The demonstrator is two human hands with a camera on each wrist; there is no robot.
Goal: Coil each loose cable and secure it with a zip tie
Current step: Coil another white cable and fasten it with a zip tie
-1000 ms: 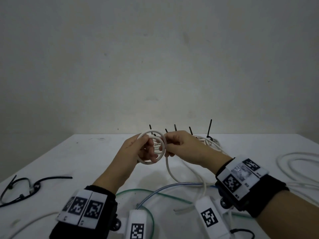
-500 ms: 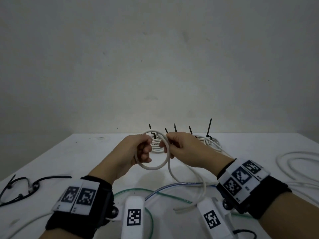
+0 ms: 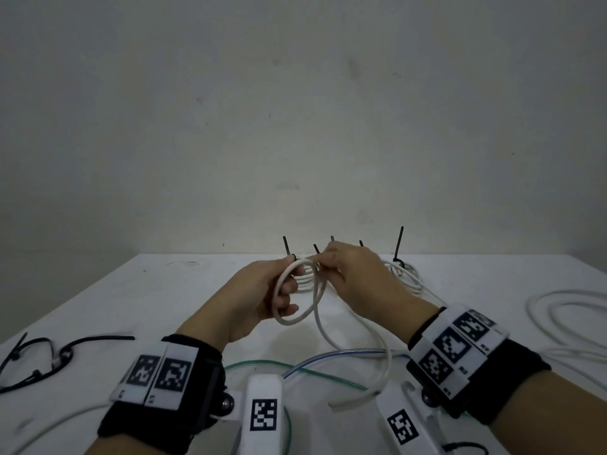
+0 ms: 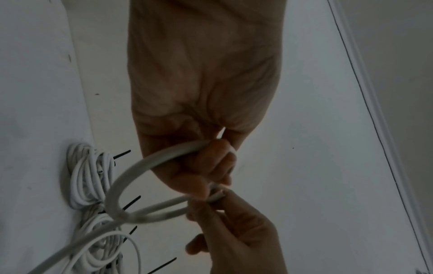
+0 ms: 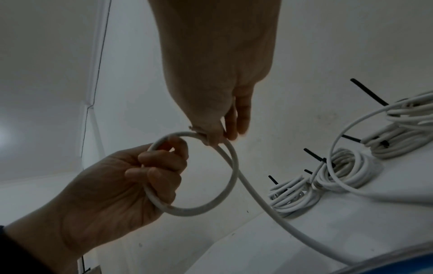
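A white cable (image 3: 317, 300) forms one small loop in the air above the table's middle. My left hand (image 3: 262, 293) curls its fingers through the loop (image 5: 208, 204) and grips it. My right hand (image 3: 348, 270) pinches the cable's cut end (image 5: 199, 134) at the top of the loop (image 4: 131, 174), fingertips close to the left thumb. The cable's tail (image 3: 384, 356) hangs down to the table between my wrists. Behind the hands lie several white coils (image 5: 346, 170) bound with black zip ties (image 3: 399, 244) whose tails stick up.
Black zip ties (image 3: 42, 356) lie at the left edge of the white table (image 3: 164, 307). A loose white cable (image 3: 565, 310) curls at the right. Green (image 3: 262, 364) and blue-tinted (image 3: 328, 354) cables lie near my wrists. A plain wall stands behind.
The loop has turned from facing me to nearly edge-on. My left hand slid lower round it, and my right hand moved up to pinch the cable end at the top.
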